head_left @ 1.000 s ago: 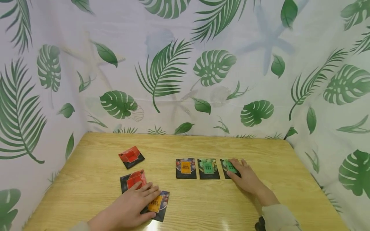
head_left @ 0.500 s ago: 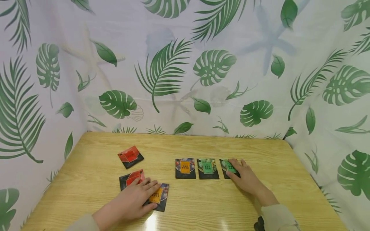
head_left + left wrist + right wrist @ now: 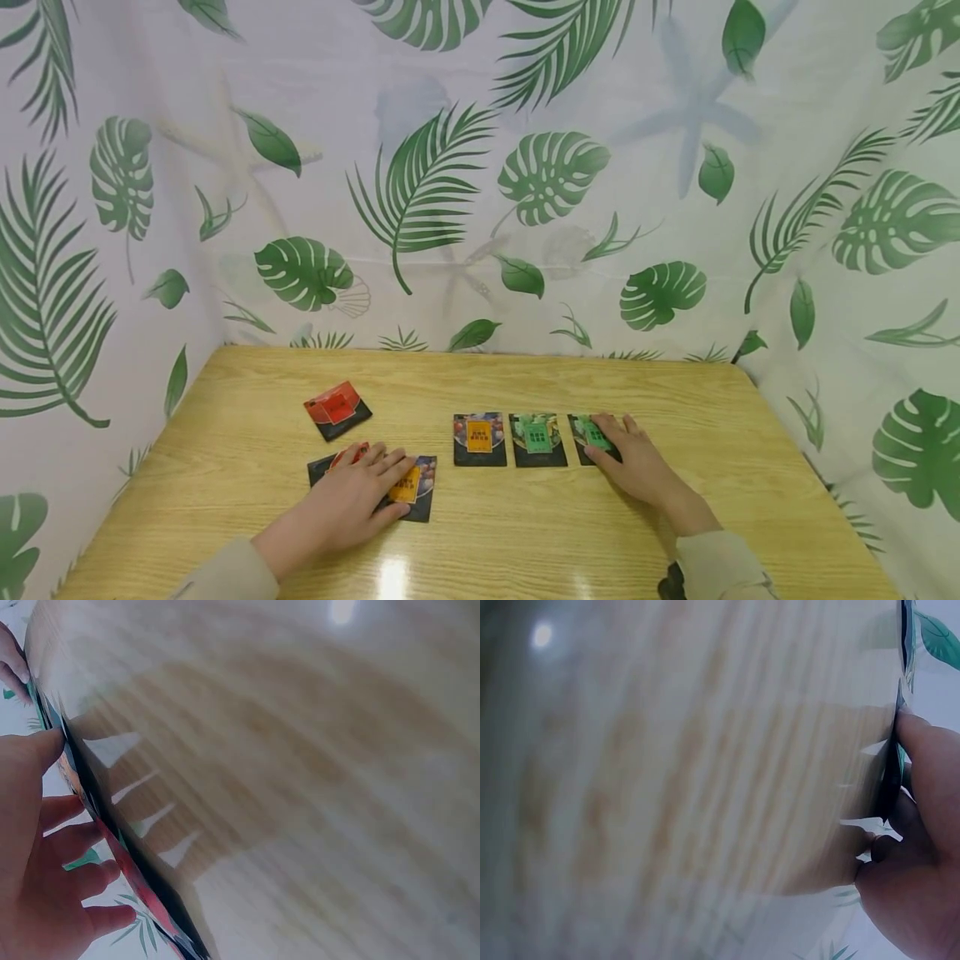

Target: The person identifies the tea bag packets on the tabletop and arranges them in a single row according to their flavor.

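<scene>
My left hand (image 3: 348, 500) lies with extended fingers over a dark flat packet with an orange label (image 3: 422, 500), its thumb at the packet's lower edge. Those fingers also overlap a red-and-black packet (image 3: 321, 468), partly hidden beneath. The left wrist view shows the left hand (image 3: 52, 847) along the packets' edges, fingers spread. On the right, my right hand (image 3: 637, 467) rests on a green-labelled packet (image 3: 591, 433), fingertips on its top and thumb at its near side. Seen from the right wrist, that packet (image 3: 891, 780) is a thin dark edge by the thumb.
Left of the right hand, a green-labelled packet (image 3: 538, 439) and an orange-labelled packet (image 3: 480, 439) continue a straight row. Another red packet (image 3: 339, 410) lies askew farther back on the left. A leaf-print cloth (image 3: 450, 208) stands around the wooden table (image 3: 525, 542).
My left hand has slid the orange-labelled packet away from me and straightened it, covering more of the nearer red packet. The right hand and its packet have stayed in place.
</scene>
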{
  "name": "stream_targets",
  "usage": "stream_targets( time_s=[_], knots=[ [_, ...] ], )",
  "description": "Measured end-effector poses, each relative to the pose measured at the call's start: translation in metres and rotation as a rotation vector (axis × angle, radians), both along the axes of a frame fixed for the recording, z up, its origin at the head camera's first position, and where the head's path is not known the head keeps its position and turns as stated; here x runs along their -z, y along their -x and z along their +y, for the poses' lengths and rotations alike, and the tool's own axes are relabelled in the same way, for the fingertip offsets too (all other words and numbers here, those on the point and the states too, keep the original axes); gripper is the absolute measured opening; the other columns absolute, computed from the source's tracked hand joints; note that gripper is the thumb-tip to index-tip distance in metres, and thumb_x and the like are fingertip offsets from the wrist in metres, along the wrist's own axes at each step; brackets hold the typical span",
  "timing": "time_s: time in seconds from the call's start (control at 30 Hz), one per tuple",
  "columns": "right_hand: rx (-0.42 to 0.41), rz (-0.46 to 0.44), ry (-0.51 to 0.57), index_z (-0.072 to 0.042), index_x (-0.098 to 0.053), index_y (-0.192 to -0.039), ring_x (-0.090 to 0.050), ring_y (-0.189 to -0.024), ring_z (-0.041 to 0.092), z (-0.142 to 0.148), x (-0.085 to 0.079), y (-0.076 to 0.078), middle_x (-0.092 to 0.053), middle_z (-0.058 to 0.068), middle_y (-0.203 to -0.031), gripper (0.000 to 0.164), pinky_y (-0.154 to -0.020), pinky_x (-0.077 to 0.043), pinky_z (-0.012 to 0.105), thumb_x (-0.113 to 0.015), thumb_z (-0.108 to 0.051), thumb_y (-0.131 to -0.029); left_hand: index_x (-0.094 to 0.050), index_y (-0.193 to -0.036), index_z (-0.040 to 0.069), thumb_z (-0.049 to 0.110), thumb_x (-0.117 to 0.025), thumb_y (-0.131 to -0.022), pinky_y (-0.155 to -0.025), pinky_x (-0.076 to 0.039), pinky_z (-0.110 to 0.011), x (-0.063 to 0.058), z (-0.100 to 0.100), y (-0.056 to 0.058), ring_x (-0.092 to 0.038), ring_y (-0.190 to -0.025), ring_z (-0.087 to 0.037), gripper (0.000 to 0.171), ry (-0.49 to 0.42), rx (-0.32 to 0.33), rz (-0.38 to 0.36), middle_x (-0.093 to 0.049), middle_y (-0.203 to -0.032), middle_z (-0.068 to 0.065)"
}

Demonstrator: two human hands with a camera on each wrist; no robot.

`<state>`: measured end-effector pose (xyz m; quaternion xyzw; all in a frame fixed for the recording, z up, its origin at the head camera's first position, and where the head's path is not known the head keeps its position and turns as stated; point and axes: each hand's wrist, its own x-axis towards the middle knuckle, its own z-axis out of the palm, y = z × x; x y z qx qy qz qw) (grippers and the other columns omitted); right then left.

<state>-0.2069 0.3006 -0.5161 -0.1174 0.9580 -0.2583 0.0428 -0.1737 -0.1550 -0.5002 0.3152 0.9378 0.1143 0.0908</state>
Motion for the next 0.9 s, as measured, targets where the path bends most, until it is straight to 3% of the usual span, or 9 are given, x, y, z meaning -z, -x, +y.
stream_targets(
  time_s=[0.3, 0.7, 0.9],
  knots=[
    [-0.022, 0.019, -0.038, 0.0, -0.037, -0.162, -0.014, -0.155, 0.062, -0.001, 0.001, 0.0, -0.032, 0.031, -0.167, 0.066, -0.121, -0.013, 0.08, -0.054, -0.038, -0.111, -0.044, -0.162, 0.017, 0.054, -0.049, -0.109, -0.123, -0.029, -0.071, 0.003, 0.003, 0.008, -0.04, -0.153, -0.045, 0.065, 0.005, -0.032, 0.033, -0.047, -0.165, -0.012],
    [-0.023, 0.045, -0.232, -0.003, -0.036, -0.164, -0.022, -0.154, 0.061, -0.003, -0.001, -0.003, -0.032, 0.029, -0.168, 0.067, -0.119, -0.021, 0.079, -0.045, -0.046, -0.113, -0.044, -0.163, 0.018, 0.054, -0.05, -0.109, -0.124, -0.027, -0.072, 0.003, 0.011, 0.018, -0.036, -0.155, -0.048, 0.065, 0.023, -0.078, 0.018, -0.043, -0.166, -0.019],
    [-0.013, 0.049, -0.232, -0.003, -0.037, -0.163, -0.023, -0.153, 0.062, -0.004, -0.002, -0.001, -0.033, 0.031, -0.167, 0.067, -0.117, -0.024, 0.081, -0.045, -0.046, -0.113, -0.042, -0.164, 0.018, 0.054, -0.05, -0.109, -0.125, -0.025, -0.071, 0.001, 0.016, 0.024, -0.035, -0.155, -0.048, 0.066, 0.041, -0.09, 0.023, -0.041, -0.166, -0.02]
  ],
)
